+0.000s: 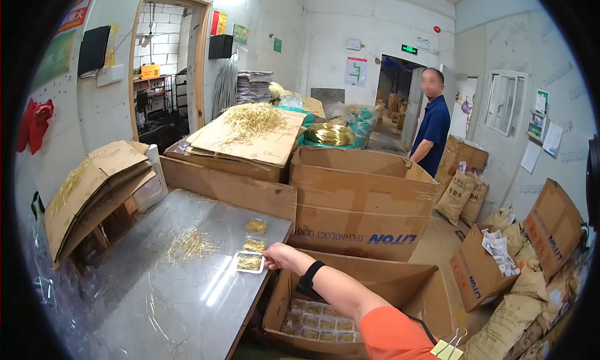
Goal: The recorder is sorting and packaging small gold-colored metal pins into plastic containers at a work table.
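My right hand (279, 257) reaches in from the lower right and pinches the edge of a small white tray (251, 272) filled with thin gold-coloured metal pieces. The tray is at the right edge of a grey metal table (175, 297). Just beyond it, in a row, lie two more small clear packs, a nearer one (254, 244) and a farther one (256, 225), both holding gold pieces. To the left a loose pile of the same thin pieces (190, 244) is spread on the tabletop. My left hand is out of view.
Below my right forearm, an open cardboard box (400, 275) holds rows of filled packs (319, 319). A larger carton (362, 200) stands behind it. Cardboard sheets (269, 144) carry more gold pieces. Sacks (512, 322) line the right side. A person (432, 129) in dark blue stands beyond.
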Motion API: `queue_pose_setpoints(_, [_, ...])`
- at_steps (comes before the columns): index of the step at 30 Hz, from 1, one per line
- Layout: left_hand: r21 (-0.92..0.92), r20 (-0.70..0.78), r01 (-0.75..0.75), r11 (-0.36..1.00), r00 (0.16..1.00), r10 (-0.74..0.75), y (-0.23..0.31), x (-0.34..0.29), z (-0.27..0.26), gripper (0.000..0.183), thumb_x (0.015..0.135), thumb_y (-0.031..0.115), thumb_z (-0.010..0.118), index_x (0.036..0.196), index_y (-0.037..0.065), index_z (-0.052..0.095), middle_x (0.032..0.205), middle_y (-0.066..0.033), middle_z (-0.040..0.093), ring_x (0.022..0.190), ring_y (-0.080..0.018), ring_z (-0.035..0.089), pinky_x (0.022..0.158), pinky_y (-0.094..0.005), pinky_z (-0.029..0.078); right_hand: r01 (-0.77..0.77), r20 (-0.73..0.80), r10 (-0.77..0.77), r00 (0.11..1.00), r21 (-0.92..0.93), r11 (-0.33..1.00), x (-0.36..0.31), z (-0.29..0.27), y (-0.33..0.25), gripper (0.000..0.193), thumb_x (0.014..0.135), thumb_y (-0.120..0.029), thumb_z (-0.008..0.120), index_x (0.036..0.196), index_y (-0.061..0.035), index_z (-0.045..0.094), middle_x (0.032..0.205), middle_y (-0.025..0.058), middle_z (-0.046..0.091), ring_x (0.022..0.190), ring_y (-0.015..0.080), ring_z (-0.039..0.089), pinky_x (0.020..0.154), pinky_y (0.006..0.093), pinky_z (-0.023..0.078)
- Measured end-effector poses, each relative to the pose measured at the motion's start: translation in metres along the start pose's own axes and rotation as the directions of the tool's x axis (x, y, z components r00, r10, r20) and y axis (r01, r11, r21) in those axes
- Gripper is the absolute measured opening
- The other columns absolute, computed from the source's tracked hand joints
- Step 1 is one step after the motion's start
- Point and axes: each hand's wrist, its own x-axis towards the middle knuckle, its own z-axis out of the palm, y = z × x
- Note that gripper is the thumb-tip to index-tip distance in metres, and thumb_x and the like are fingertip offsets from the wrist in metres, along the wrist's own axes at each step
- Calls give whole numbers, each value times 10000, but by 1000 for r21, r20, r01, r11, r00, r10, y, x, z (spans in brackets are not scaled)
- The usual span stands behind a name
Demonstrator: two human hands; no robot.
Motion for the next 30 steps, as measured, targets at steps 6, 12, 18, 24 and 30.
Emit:
queue_pose_setpoints(6, [-5, 21, 5, 1000, 1000, -5, -3, 1, 0, 728, 916, 608, 578, 1435, 98, 572, 1508, -175, 526, 1428, -409, 428, 1146, -594, 353, 61, 29, -62, 998, 20, 998, -14, -7, 10, 206, 1069, -187, 548, 988, -31, 656, 824, 8, 657, 667, 104, 642, 543, 255, 542])
queue_pose_setpoints(12, [-45, -62, 28, 999, 998, -30, -4, -2, 11, 733, 911, 600, 600, 1429, 83, 572, 1496, -189, 535, 1428, -413, 425, 1178, -600, 305, 88, 124, -103, 987, 120, 989, -30, -17, 15, 220, 1081, -198, 527, 963, -51, 639, 835, 8, 664, 684, 102, 638, 586, 247, 543])
queue_pose_setpoints(18, [-31, -138, -41, 999, 990, 36, 3, 1, 5, 674, 905, 540, 652, 1354, 39, 623, 1415, -190, 593, 1395, -415, 460, 1156, -604, 331, 75, 105, -81, 991, 63, 995, -40, -22, 20, 224, 1083, -200, 521, 969, -44, 634, 838, 15, 665, 679, 109, 636, 584, 247, 543])
queue_pose_setpoints(24, [-39, -174, -86, 996, 982, 78, 3, 1, 3, 620, 895, 497, 692, 1297, 26, 659, 1310, -186, 657, 1300, -423, 540, 1110, -584, 379, 164, 114, -162, 980, -8, 986, -46, -26, 23, 154, 1013, -121, 562, 944, -31, 667, 819, 43, 671, 713, 131, 656, 596, 286, 569])
queue_pose_setpoints(30, [-137, -237, -61, 989, 971, 27, -4, -3, 23, 625, 812, 330, 755, 1294, -31, 587, 1331, -182, 591, 1404, -446, 402, 1215, -646, 196, 154, 86, -158, 984, 54, 987, -53, -15, 19, 180, 1065, -179, 543, 968, -46, 616, 826, 31, 655, 679, 116, 637, 589, 261, 565])
